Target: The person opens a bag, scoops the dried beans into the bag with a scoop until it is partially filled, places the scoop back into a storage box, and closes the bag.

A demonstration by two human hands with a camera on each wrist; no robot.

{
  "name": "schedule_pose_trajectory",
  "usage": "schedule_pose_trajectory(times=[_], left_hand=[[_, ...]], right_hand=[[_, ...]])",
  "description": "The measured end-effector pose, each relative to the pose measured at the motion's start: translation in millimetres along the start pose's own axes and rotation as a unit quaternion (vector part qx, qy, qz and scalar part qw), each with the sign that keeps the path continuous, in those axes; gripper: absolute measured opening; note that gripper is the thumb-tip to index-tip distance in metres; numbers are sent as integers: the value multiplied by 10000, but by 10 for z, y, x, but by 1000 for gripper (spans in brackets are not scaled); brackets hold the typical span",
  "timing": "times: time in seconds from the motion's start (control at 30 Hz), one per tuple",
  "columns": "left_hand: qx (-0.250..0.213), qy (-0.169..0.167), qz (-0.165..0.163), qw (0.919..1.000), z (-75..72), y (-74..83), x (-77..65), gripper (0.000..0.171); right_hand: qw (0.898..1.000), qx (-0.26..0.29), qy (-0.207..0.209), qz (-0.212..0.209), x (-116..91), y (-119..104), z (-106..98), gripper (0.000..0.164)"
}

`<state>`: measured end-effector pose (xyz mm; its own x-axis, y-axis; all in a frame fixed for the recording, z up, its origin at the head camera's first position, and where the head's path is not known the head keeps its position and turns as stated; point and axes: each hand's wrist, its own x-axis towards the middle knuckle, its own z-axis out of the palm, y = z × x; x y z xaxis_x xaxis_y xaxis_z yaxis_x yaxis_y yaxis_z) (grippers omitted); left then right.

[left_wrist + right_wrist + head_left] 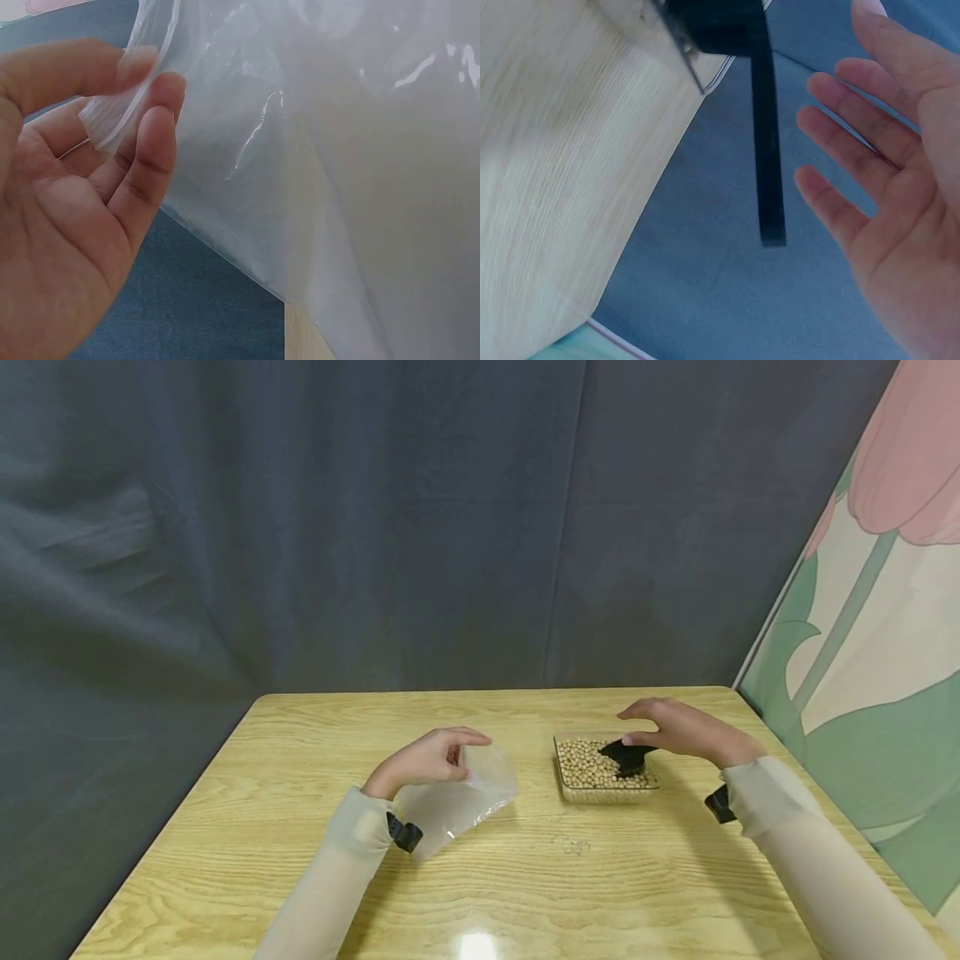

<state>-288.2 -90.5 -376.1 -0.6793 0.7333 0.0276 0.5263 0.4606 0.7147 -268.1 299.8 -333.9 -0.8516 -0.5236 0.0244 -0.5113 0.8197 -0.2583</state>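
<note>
Observed left hand [429,761] angled in from the left, pinching the edge of a clear plastic bag [450,814] between thumb and fingers, left of the middle of the table [262,793]. Observed right hand [688,732] extended from the right edge, with fingers loosely spread and holding nothing, beside the handle of a black scoop [628,757]. Found scoop resting among pale beans [583,765] in a clear container [606,796], toward the far right corner. Noted pale wood grain; dark curtain [375,527] past far edge; floral mural [870,710] past right edge.
</note>
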Motion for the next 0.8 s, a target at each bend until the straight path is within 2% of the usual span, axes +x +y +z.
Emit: schedule_pose_trajectory(times=[0.33, 0.6, 0.8], left_hand=[[137, -49, -22, 9999, -22, -13, -14, 56], [168, -70, -93, 9998, -24, -12, -28, 55], [86, -64, -95, 9999, -15, -25, -24, 55]], right_hand=[[9970, 132, -732, 205, -11, 87, -41, 56], [9947, -12, -1021, 151, -4, 128, -23, 45], [9948, 84, -1009, 100, -26, 154, 15, 37]])
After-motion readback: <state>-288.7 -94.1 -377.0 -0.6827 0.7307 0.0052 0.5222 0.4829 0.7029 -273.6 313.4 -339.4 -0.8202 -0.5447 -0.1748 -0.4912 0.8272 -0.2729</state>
